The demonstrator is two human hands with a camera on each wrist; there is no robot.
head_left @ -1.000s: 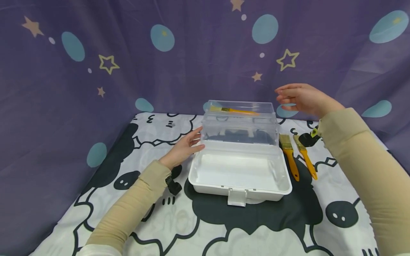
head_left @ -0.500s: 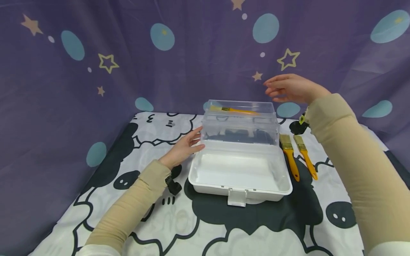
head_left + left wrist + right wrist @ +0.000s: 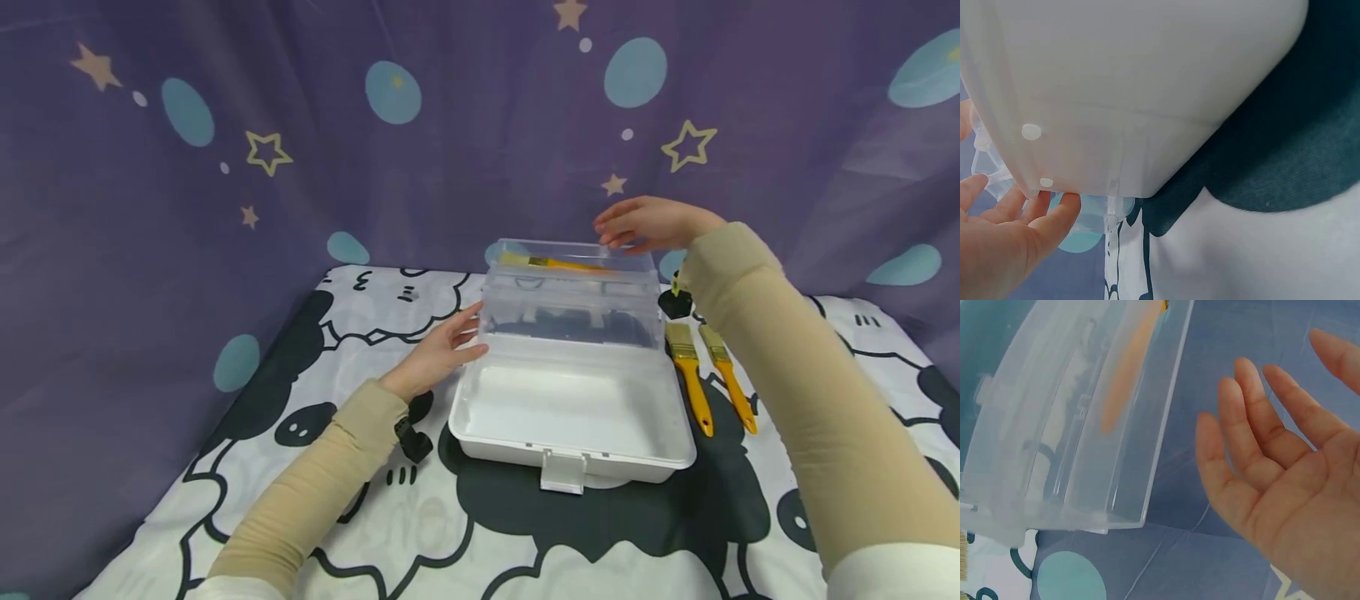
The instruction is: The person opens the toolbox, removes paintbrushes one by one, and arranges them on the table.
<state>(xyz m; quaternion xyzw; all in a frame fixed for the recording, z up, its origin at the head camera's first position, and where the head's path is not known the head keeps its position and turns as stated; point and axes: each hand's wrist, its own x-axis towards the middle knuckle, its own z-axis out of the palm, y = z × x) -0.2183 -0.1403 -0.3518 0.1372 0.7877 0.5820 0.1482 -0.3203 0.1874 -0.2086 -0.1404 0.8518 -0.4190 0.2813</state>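
A white plastic case (image 3: 570,408) stands with its translucent lid (image 3: 570,292) raised at the back. Inside the lid's upper compartment lies a paintbrush (image 3: 570,264) with a yellow-orange handle. My left hand (image 3: 438,354) touches the case's left side near the hinge, fingers extended; the left wrist view has its fingertips against the case's edge. Above the lid's right end hovers my right hand (image 3: 652,223), holding nothing. In the right wrist view its fingers are slightly bent, apart from the lid, with the brush handle (image 3: 1129,375) visible through the plastic.
Right of the case lie a wide paintbrush (image 3: 688,375) and a narrower paintbrush (image 3: 727,375), bristles toward the back. A sheep-patterned cloth (image 3: 420,533) covers the table. Behind it hangs a purple curtain (image 3: 450,183) with stars and blue ovals.
My right hand has moved left, rising at first and then lowering toward the lid's top right end. The left hand keeps its place at the case's side. The view has shifted slightly.
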